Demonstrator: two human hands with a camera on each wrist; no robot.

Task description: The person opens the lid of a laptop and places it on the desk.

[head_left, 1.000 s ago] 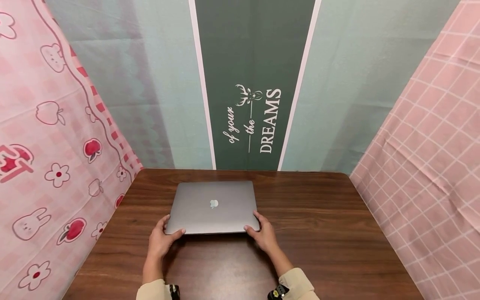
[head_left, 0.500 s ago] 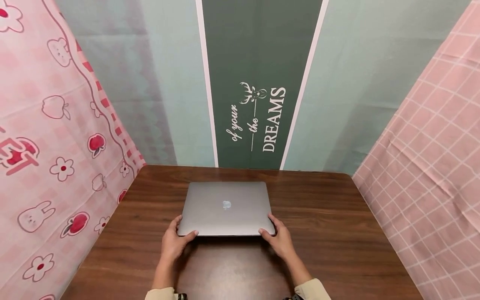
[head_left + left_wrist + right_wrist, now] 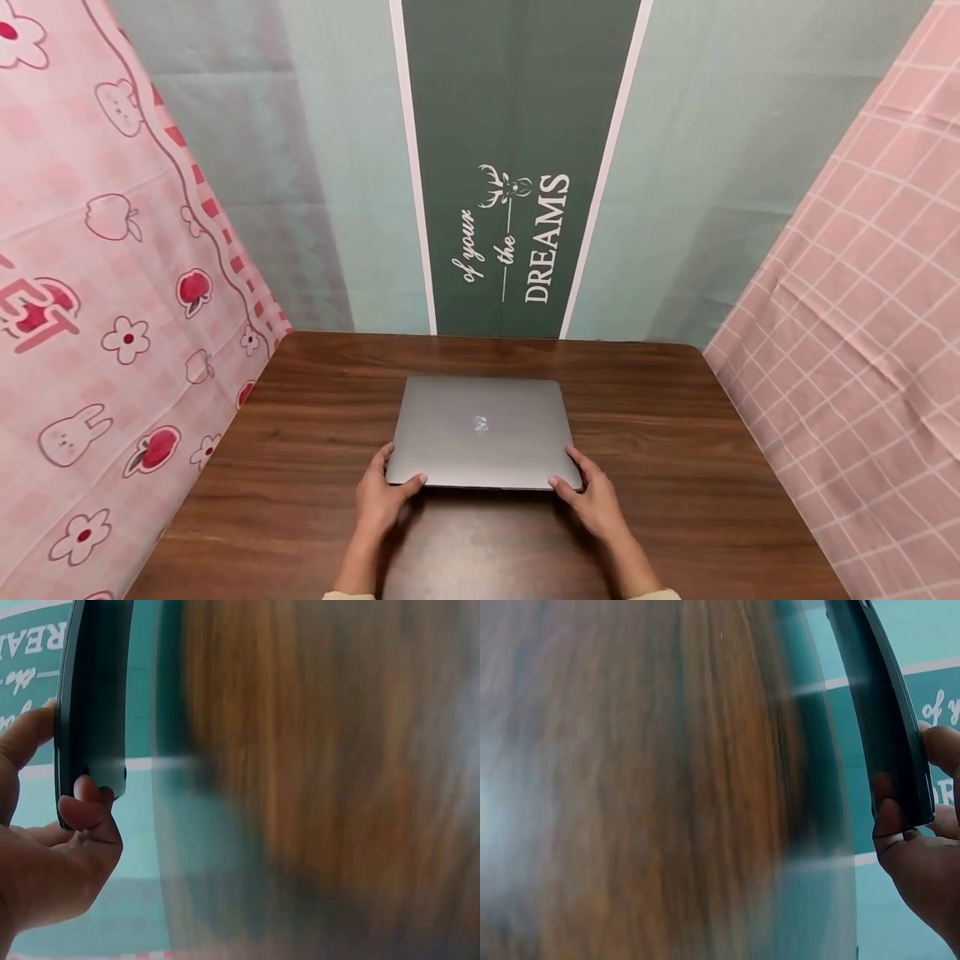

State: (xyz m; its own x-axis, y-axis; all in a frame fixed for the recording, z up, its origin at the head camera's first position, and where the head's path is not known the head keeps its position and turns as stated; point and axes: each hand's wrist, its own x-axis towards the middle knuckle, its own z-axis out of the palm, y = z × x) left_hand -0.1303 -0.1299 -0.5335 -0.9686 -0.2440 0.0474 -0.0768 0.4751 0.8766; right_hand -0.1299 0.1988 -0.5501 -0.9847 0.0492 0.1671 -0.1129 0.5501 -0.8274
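Observation:
A closed grey laptop (image 3: 480, 450) with a shiny logo on its lid is held by both hands over the middle of the table. The left hand (image 3: 381, 496) grips its near left corner, thumb on the lid and fingers at the side and beneath. At the near right corner the right hand (image 3: 596, 500) grips in the same manner. The left wrist view shows the laptop's dark edge (image 3: 94, 697) raised off the tabletop, with fingertips curled under it. In the right wrist view the laptop (image 3: 889, 720) is likewise pinched between thumb and fingers, apart from the table.
The brown wood-grain table (image 3: 675, 467) reaches back to a green hanging cloth (image 3: 517, 100) with white lettering. A pink patterned cloth (image 3: 142, 283) borders the left side, and a pink checked cloth (image 3: 847, 275) the right.
Both hands have carried the laptop to the right, and lately a little nearer to the person. The grip at both corners is unchanged. The head view has shifted slightly.

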